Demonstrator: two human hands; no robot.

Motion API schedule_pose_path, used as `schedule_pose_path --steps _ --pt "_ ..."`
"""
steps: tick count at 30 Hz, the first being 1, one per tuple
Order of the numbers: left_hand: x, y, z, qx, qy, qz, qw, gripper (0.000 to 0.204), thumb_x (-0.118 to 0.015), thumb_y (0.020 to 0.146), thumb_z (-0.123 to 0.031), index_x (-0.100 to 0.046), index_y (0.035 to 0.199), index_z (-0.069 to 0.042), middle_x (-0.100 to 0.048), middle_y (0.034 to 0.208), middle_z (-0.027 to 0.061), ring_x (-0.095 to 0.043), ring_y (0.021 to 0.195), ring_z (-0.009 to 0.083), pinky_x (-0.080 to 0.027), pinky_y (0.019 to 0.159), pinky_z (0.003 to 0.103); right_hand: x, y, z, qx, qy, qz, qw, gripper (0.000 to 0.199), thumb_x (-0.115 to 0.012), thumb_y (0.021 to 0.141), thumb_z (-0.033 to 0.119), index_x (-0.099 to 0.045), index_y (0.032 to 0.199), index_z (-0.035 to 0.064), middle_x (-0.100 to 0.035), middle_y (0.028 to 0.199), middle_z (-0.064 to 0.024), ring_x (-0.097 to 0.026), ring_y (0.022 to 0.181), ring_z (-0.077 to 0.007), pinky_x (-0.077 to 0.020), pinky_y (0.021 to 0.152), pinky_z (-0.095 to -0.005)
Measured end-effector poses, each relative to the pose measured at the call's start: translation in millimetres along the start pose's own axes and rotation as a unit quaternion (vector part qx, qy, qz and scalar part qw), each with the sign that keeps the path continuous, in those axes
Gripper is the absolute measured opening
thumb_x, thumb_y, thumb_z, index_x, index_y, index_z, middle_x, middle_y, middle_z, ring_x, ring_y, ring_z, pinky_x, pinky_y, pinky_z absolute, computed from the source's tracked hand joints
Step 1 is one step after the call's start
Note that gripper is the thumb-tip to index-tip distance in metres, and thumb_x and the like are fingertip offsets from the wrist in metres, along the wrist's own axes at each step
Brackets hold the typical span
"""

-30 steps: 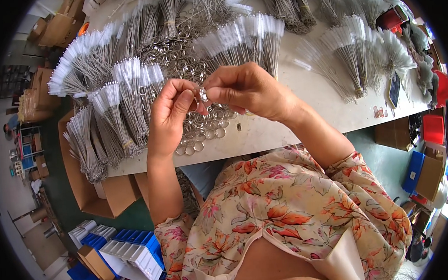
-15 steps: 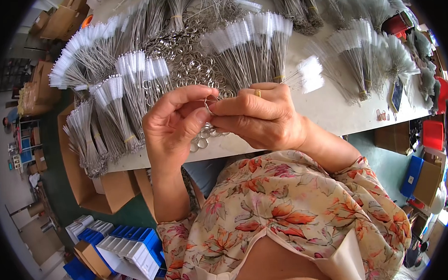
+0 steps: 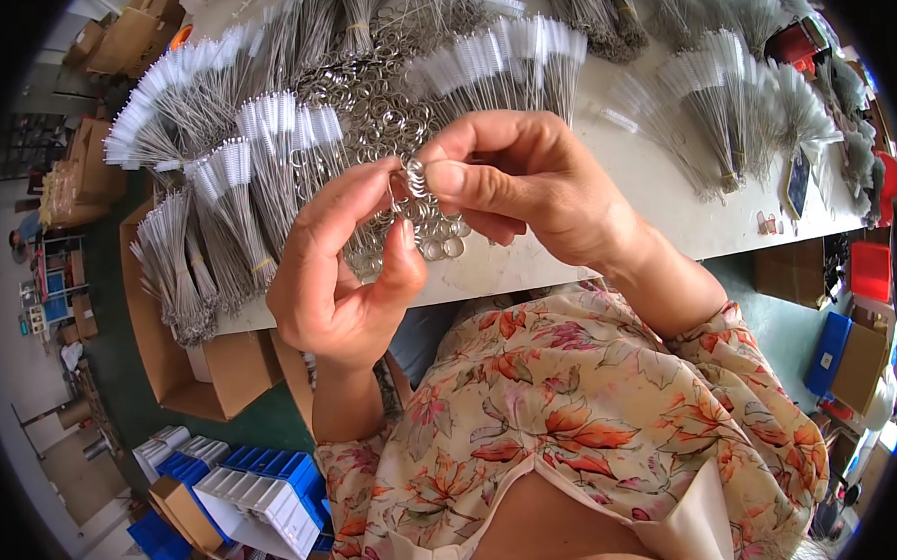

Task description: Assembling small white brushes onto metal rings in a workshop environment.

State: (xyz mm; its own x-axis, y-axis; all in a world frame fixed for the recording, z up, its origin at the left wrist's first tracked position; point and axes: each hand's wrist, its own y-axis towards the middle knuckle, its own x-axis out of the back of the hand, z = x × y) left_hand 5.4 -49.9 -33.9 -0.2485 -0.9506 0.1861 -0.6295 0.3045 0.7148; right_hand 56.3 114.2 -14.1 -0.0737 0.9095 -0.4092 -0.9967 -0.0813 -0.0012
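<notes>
My right hand [image 3: 534, 181] pinches several shiny metal rings [image 3: 416, 178], bunched together like a coil, between thumb and index finger. Facing it, my left hand [image 3: 333, 260] has its thumb and index fingertips either side of a thin metal ring [image 3: 396, 194], seen nearly edge-on. Its other fingers curl behind and are partly hidden. Both hands are raised over the near edge of the table. Beneath them lies a spread of loose metal rings [image 3: 452, 247]. Past my right hand, a bundle of wire-stemmed brushes [image 3: 504, 62] with white bristles is partly covered.
More brush bundles [image 3: 228, 169] crowd the table's left side, and others [image 3: 706, 99] lie at the right. A dark phone-like object [image 3: 796, 187] rests near the right edge of the white table [image 3: 665, 205]. Below left are a cardboard box [image 3: 187, 376] and white and blue bins [image 3: 263, 503].
My hands have parted slightly, and my right hand has moved up. The bunched rings now show at its fingertips. White bristles formerly beside my right hand are mostly out of sight.
</notes>
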Motion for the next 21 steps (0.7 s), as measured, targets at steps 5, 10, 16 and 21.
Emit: schedule_pose_path --steps 5,10,16,21 --pt "4.9 7.6 2.4 -0.090 0.114 0.024 0.989 0.028 -0.065 0.071 0.005 -0.061 0.099 0.006 -0.064 0.091 0.0172 -0.064 0.081 0.0235 -0.053 0.067 0.028 -4.7 4.0 -1.1 -0.010 0.012 0.017 1.000 0.019 -0.062 0.085 0.020 -0.063 0.086 0.0018 -0.057 0.067 0.0006 -0.044 0.049 -0.0037 -0.0363 0.045 -0.0179" --pt "13.9 8.2 -5.9 0.030 0.059 0.072 0.995 0.028 -0.063 0.069 0.009 -0.061 0.097 0.007 -0.063 0.094 0.0163 -0.063 0.080 0.0194 -0.051 0.067 0.024 1.0 7.9 0.5 0.004 -0.097 0.022 0.995 0.017 -0.063 0.085 0.018 -0.064 0.085 0.0008 -0.058 0.066 0.0003 -0.046 0.050 -0.0041 -0.0381 0.045 -0.0187" --pt "20.8 8.1 11.7 0.088 -0.096 0.112 0.985 0.030 -0.059 0.070 0.016 -0.060 0.099 0.009 -0.060 0.101 0.0177 -0.060 0.087 0.0171 -0.050 0.072 0.025 6.9 9.4 2.1 -0.032 -0.192 0.062 0.979 0.015 -0.063 0.083 0.014 -0.064 0.085 -0.0002 -0.057 0.064 -0.0002 -0.048 0.049 -0.0050 -0.0392 0.045 -0.0202" --pt "25.2 7.3 9.3 0.159 -0.125 0.113 0.973 0.028 -0.062 0.072 0.011 -0.060 0.100 0.007 -0.060 0.101 0.0157 -0.060 0.087 0.0165 -0.050 0.074 0.025 5.4 4.5 -12.9 -0.051 -0.114 0.047 0.991 0.013 -0.063 0.083 0.014 -0.065 0.084 0.0008 -0.060 0.070 -0.0029 -0.050 0.051 -0.0062 -0.0407 0.047 -0.0210"
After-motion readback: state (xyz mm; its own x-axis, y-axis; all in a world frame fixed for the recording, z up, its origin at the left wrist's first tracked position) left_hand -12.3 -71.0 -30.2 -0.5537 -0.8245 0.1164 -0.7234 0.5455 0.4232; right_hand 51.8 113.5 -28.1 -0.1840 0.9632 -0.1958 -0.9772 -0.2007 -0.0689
